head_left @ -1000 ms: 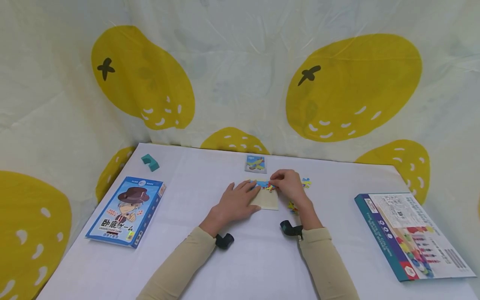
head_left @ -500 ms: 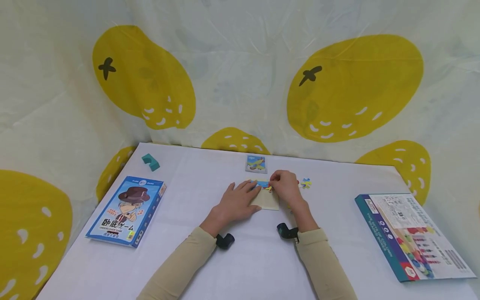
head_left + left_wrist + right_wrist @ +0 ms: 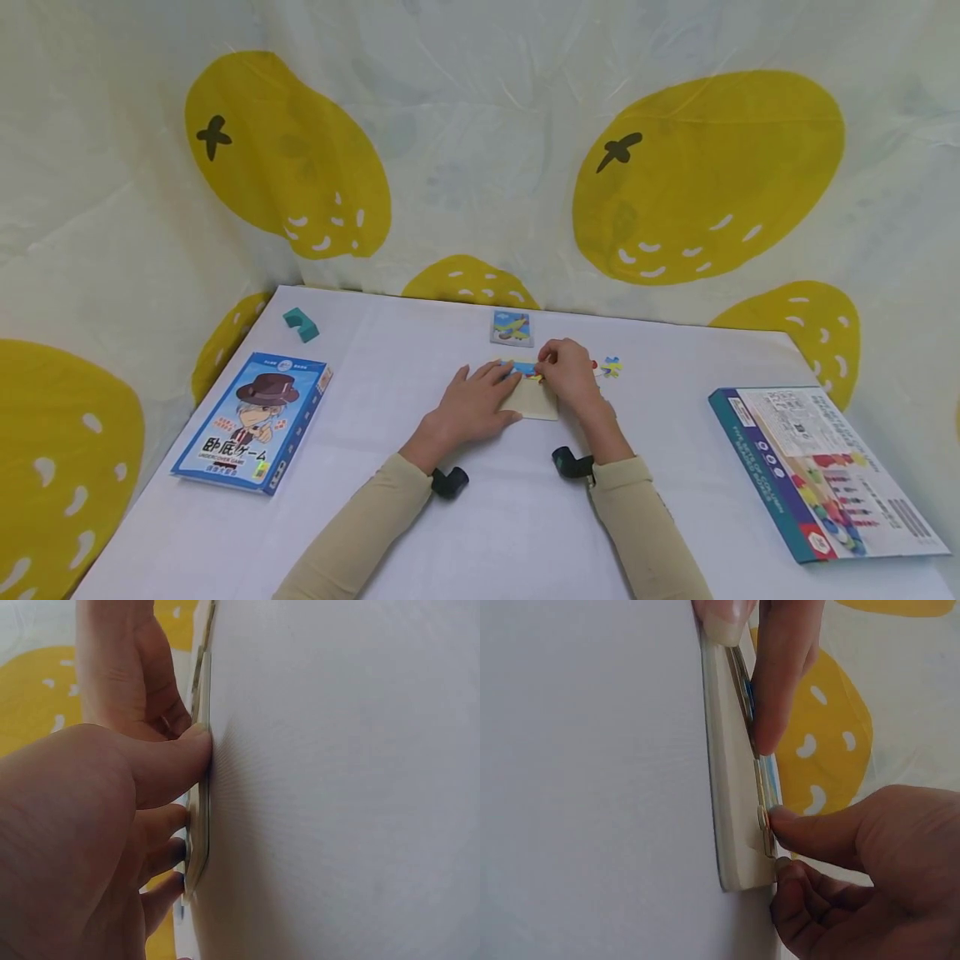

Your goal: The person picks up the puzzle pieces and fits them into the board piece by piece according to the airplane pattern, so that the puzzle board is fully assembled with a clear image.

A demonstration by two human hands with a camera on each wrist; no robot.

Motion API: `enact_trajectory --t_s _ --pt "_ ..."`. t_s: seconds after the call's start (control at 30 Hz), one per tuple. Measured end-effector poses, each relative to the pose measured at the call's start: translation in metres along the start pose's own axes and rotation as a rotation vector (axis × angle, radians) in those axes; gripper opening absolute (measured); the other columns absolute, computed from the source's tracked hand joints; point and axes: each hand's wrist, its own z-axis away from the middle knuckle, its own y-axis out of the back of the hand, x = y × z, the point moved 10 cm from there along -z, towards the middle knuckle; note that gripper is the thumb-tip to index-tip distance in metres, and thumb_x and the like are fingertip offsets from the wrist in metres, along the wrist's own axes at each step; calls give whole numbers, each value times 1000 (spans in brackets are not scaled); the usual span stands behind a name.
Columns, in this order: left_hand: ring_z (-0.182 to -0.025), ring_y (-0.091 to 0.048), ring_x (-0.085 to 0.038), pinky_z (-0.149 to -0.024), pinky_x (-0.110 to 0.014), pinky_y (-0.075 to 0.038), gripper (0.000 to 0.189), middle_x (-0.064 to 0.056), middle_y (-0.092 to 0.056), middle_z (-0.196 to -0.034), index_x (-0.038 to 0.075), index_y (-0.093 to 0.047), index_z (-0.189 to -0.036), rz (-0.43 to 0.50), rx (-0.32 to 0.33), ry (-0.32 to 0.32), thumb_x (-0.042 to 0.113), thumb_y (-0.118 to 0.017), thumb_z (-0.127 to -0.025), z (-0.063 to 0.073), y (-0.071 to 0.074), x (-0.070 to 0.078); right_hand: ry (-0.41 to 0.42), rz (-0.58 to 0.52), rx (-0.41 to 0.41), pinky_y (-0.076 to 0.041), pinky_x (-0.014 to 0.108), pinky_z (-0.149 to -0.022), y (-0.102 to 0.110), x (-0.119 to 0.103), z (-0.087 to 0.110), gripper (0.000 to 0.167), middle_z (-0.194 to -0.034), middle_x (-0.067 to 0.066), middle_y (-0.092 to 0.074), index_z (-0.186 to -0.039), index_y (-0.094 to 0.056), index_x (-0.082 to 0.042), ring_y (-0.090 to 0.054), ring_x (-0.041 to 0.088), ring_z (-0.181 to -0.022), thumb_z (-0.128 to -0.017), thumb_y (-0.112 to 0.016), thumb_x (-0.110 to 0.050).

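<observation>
Puzzle, blue with bits of red and yellow, lying at twelve o'clock on a pale board, partly hidden by fingers. On its end near one o'clock, right hand with thumb and pointing finger pinched together at the edge. Over its other side, left hand with fingers spread and touching the puzzle, thumb on the near edge of the board, not curled around anything.

Just past the board at twelve o'clock, a little plane picture. Near the right hand, toward three o'clock, loose pieces.

Farther out on the white table: blue box with a hat drawing at nine, green block between nine and ten, big flat box between three and four. Behind, cloth with yellow fruit.
</observation>
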Motion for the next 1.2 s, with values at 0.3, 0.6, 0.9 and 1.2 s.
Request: enact_trajectory --t_s 0.3,0.6,0.9,1.2 --pt "-154 -23 -19 -120 -59 -25 69 3 -26 -165 26 -30 -157 -13 3 1 59 -45 -98 -1 1 -1 198 147 -144 -52 49 -95 4 -24 21 33 -115 18 -68 -105 -75 2 -64 36 -108 -87 -47 7" --pt "-154 -23 -20 -120 -60 -25 69 2 -27 -165 23 -31 -157 32 2 -20 57 -48 -99 2 3 -1 223 291 -289 -38 53 -115 -7 -21 51 54 -150 16 -50 -136 -58 1 -45 39 -140 -84 -46 12" --pt "-154 -22 -20 -123 -55 -23 72 -1 -24 -166 15 -31 -157 102 -22 -31 53 -52 -99 9 2 -7 234 319 -291 -35 53 -116 -9 -24 57 56 -152 19 -46 -138 -56 4 -41 41 -142 -83 -47 11" --pt "-152 -29 -21 -122 -52 -28 71 -4 -28 -165 12 -35 -155 119 -9 -19 49 -57 -98 19 8 -16 223 293 -310 -32 52 -119 -9 -22 62 57 -156 18 -42 -142 -49 5 -36 40 -146 -86 -45 8"
